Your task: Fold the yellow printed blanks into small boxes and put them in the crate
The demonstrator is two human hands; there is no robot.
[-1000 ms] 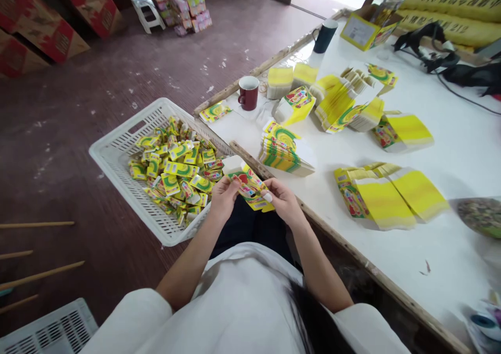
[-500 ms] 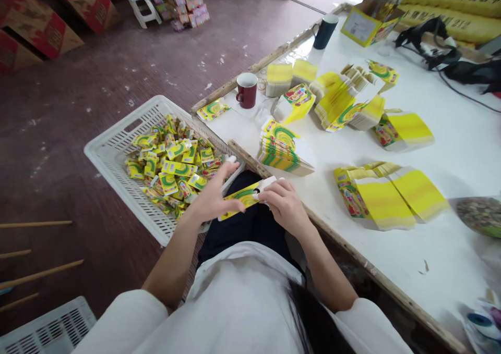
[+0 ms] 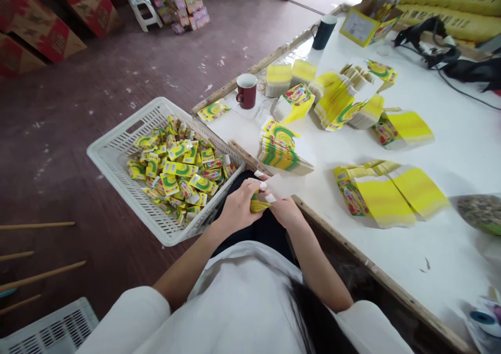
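Observation:
Over my lap, at the table's edge, both hands hold one small yellow carton [image 3: 258, 204] with white inner flaps. My left hand [image 3: 239, 204] wraps its fingers round the left side. My right hand [image 3: 285, 208] grips the other side, its fingers close to my left fingertips. Much of the carton is hidden behind the fingers, which wear white coverings at some tips. To the left, a white plastic basket [image 3: 117, 135] holds a heap of small yellow-green cartons [image 3: 180, 169]. Beyond my hands, a fanned stack of flat cartons [image 3: 279, 148] lies on the white table [image 3: 391, 270].
More stacks of yellow flat cartons [image 3: 395, 195] lie across the table. A dark red mug [image 3: 246, 92] and a dark blue mug [image 3: 324, 32] stand near its far-left edge. A wooden strip [image 3: 364, 263] borders the table. Another white basket [image 3: 50, 328] sits on the floor, lower left.
My left hand has moved right, away from the basket, and closed on the carton. The carton was long and flat; now it is mostly covered between both hands.

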